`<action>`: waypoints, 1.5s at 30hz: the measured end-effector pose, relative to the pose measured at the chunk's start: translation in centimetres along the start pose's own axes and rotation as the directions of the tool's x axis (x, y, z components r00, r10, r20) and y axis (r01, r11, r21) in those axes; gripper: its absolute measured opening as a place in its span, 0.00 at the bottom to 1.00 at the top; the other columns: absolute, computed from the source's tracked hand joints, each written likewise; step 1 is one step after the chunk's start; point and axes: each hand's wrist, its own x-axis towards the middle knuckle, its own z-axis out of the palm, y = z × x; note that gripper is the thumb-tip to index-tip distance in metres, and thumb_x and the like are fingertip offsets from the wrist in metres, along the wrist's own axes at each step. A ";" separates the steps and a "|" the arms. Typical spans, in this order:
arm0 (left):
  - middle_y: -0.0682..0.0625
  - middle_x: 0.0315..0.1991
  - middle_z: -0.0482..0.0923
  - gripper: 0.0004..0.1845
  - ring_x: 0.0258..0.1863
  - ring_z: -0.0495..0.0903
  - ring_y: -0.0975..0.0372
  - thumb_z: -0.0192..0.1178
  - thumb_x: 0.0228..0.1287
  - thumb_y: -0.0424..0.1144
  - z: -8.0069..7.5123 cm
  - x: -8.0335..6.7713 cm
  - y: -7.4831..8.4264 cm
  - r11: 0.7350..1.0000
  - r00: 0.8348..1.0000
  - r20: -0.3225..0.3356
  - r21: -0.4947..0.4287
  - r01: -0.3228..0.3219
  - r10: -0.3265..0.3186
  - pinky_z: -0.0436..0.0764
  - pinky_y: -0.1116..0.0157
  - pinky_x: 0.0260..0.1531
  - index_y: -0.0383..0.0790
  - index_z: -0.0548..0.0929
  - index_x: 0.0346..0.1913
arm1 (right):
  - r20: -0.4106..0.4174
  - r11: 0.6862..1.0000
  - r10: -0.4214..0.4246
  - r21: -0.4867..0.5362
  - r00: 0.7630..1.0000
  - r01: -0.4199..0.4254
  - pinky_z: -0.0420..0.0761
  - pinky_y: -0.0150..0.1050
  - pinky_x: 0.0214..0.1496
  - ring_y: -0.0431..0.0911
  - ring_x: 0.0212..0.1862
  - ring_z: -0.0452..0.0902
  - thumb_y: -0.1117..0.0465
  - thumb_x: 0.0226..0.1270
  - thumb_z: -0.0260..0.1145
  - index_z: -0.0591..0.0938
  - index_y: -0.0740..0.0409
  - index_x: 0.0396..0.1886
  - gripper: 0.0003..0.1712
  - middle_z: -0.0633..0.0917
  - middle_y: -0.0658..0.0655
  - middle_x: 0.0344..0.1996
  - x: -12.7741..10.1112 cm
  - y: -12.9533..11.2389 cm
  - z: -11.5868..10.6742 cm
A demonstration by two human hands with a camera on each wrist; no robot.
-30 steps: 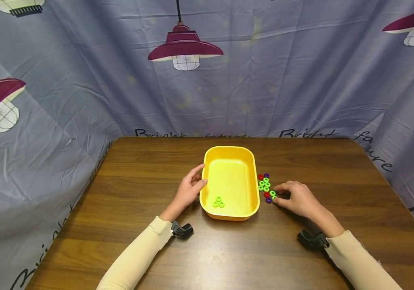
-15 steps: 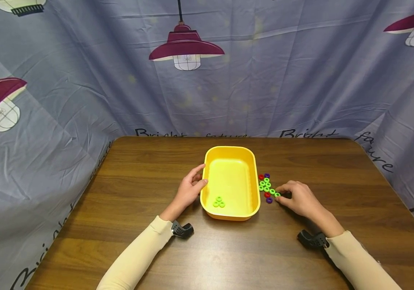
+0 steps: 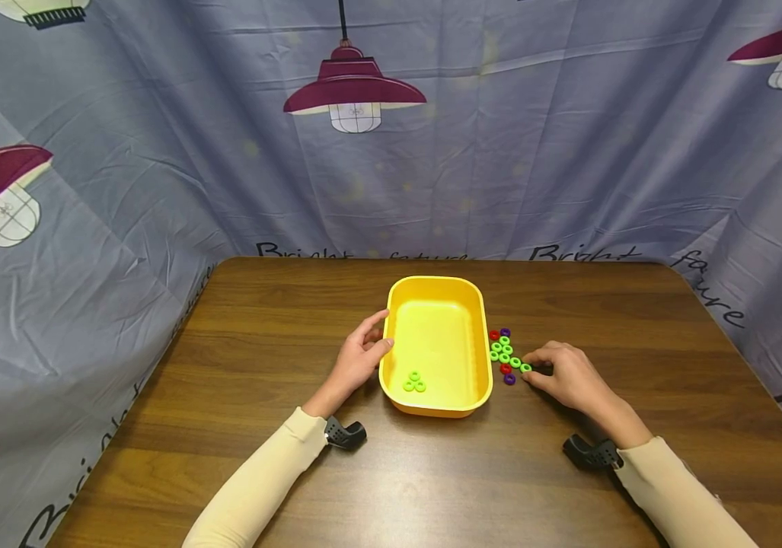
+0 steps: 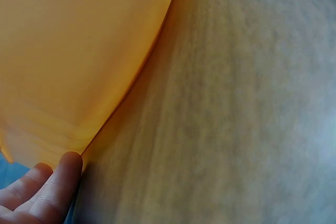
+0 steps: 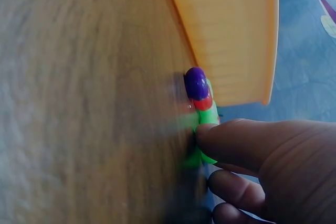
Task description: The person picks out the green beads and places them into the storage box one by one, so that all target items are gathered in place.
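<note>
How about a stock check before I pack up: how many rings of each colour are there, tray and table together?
green rings: 10 (3 in the yellow tray, 7 on the table)
red rings: 2
purple rings: 2
Total: 14 rings. The cluster on the table is small, so the green count may be off by one.

A small green ring point(image 3: 525, 368) lies flat on the counter point(image 3: 569, 304). It sits at the near edge of a cluster of rings point(image 3: 503, 354), just beside the yellow tray point(image 3: 483, 335).
</note>
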 end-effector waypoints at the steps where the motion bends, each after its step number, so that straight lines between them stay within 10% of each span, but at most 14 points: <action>1: 0.28 0.55 0.82 0.31 0.47 0.86 0.42 0.58 0.70 0.30 0.0 0.0 0.0 1.000 1.000 0.001 0.005 -0.004 0.004 0.90 0.55 0.43 0.39 0.69 0.75 | 0.004 1.000 0.004 0.000 1.000 -0.004 0.80 0.44 0.37 0.46 0.34 0.80 0.61 0.54 0.79 0.91 0.59 0.36 0.10 0.87 0.51 0.29 0.0 0.0 0.0; 45: 0.23 0.58 0.77 0.33 0.51 0.83 0.33 0.56 0.70 0.27 -0.2 0.5 0.1 1.000 0.999 0.042 0.009 0.026 -0.026 0.87 0.44 0.49 0.31 0.63 0.76 | 0.076 0.993 0.091 0.067 0.993 -0.096 0.85 0.40 0.36 0.43 0.33 0.82 0.64 0.61 0.74 0.89 0.62 0.43 0.11 0.90 0.54 0.31 1.3 -0.7 -1.6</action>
